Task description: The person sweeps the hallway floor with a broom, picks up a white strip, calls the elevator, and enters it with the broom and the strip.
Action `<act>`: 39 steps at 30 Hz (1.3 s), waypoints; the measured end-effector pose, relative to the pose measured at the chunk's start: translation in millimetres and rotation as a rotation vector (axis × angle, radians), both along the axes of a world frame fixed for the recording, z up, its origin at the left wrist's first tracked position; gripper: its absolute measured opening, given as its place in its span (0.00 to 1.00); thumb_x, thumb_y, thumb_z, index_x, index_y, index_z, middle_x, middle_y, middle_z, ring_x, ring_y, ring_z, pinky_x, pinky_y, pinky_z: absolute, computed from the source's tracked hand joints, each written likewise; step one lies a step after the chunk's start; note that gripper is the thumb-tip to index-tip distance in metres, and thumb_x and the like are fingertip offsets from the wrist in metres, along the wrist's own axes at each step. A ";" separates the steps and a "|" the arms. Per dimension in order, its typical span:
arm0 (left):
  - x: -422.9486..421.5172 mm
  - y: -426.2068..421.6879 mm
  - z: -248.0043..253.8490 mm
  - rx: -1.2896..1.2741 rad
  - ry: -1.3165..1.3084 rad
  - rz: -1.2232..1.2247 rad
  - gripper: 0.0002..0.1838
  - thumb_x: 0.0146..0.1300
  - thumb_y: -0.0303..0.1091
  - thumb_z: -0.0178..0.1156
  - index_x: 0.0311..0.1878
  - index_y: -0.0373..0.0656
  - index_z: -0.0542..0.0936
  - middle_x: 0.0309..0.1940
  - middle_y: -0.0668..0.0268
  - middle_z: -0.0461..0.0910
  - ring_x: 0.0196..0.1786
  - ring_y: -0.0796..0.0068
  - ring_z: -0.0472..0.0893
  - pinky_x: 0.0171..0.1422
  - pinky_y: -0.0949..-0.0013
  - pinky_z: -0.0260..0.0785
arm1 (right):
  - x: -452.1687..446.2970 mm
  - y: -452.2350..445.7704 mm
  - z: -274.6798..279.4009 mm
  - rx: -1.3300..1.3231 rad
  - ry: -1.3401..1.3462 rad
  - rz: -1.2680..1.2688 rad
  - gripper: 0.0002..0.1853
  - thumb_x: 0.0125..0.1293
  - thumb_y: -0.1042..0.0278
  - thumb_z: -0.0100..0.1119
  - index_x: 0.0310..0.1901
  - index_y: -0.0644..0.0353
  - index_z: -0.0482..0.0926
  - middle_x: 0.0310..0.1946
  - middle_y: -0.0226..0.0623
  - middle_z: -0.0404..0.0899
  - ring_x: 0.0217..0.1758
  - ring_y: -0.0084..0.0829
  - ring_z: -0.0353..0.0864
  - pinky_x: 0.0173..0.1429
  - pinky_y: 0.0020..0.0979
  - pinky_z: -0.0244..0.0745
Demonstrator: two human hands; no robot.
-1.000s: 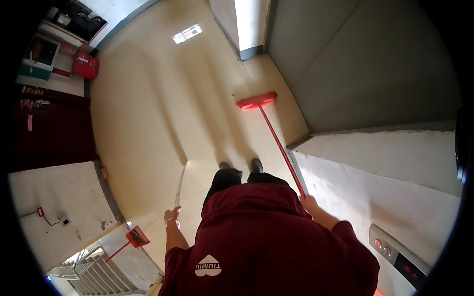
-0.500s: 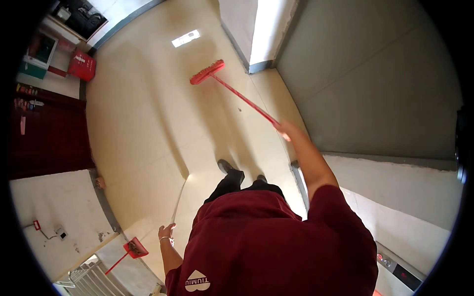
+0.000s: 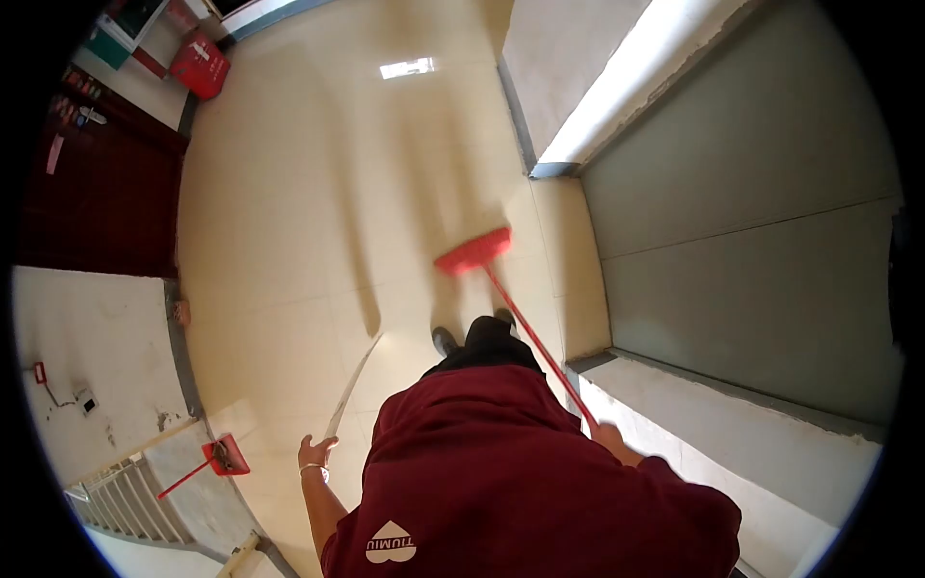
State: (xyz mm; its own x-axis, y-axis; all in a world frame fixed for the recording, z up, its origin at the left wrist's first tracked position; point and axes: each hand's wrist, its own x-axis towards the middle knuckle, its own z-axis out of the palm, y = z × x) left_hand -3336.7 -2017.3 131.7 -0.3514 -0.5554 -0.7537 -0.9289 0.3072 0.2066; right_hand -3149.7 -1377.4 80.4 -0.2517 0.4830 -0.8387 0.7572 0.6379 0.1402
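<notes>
My right hand (image 3: pixel 609 439) is closed round the upper end of a red broom (image 3: pixel 540 347). The broom's red head (image 3: pixel 474 251) rests on the pale tiled floor (image 3: pixel 279 212), a little beyond my feet. At the lower left my left hand (image 3: pixel 316 451) hangs beside my body with its fingers apart and nothing in them. A bracelet circles that wrist. Farther left, a red dustpan (image 3: pixel 230 456) with some debris in it stands near the wall.
A red box (image 3: pixel 200 65) and a dark red door (image 3: pixel 106 188) line the left side. Below them are a scuffed wall (image 3: pixel 92 332) and stair railings (image 3: pixel 130 503). Large grey panels (image 3: pixel 761 212) are at the right, beside a wall corner (image 3: pixel 564 87).
The broom head first swung up and left off the floor, then came back down nearer my feet. My right hand reached out and has drawn back to my side. The view has shifted.
</notes>
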 end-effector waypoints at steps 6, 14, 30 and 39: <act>-38.2 14.2 27.5 -0.146 -0.038 -0.296 0.48 0.32 0.43 0.71 0.58 0.31 0.64 0.47 0.48 0.74 0.48 0.62 0.76 0.53 0.66 0.67 | -316.4 -58.3 -79.6 -0.203 0.331 0.021 0.26 0.60 0.45 0.47 0.25 0.65 0.77 0.16 0.44 0.74 0.17 0.38 0.74 0.25 0.39 0.69; -88.2 44.8 56.2 -0.061 -0.096 -0.213 0.47 0.33 0.41 0.72 0.59 0.31 0.64 0.47 0.49 0.75 0.47 0.63 0.77 0.52 0.67 0.68 | -395.5 -29.3 -42.1 -0.214 0.227 0.014 0.39 0.60 0.33 0.37 0.21 0.71 0.75 0.14 0.48 0.73 0.19 0.42 0.76 0.26 0.42 0.70; -3.9 77.1 37.3 -0.160 -0.096 -0.094 0.48 0.31 0.48 0.71 0.59 0.35 0.65 0.53 0.46 0.70 0.57 0.55 0.70 0.60 0.63 0.62 | -352.0 6.2 -19.7 -0.293 0.147 -0.227 0.36 0.62 0.36 0.25 0.30 0.66 0.71 0.06 0.44 0.64 0.04 0.40 0.63 0.10 0.43 0.59; 7.9 104.3 55.1 -0.176 -0.197 0.018 0.49 0.31 0.49 0.71 0.59 0.36 0.65 0.53 0.46 0.70 0.57 0.55 0.70 0.60 0.62 0.63 | -630.2 -29.2 15.9 -0.435 0.424 0.098 0.32 0.61 0.38 0.43 0.15 0.62 0.70 0.08 0.36 0.65 0.08 0.32 0.63 0.14 0.38 0.57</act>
State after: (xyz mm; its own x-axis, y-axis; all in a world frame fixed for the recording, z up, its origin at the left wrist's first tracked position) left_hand -3328.8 -1913.1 186.8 -0.1964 -0.6885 -0.6982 -0.9515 0.3058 -0.0338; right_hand -3779.9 -1406.6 96.3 -0.6321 0.0769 -0.7710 0.6251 0.6386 -0.4488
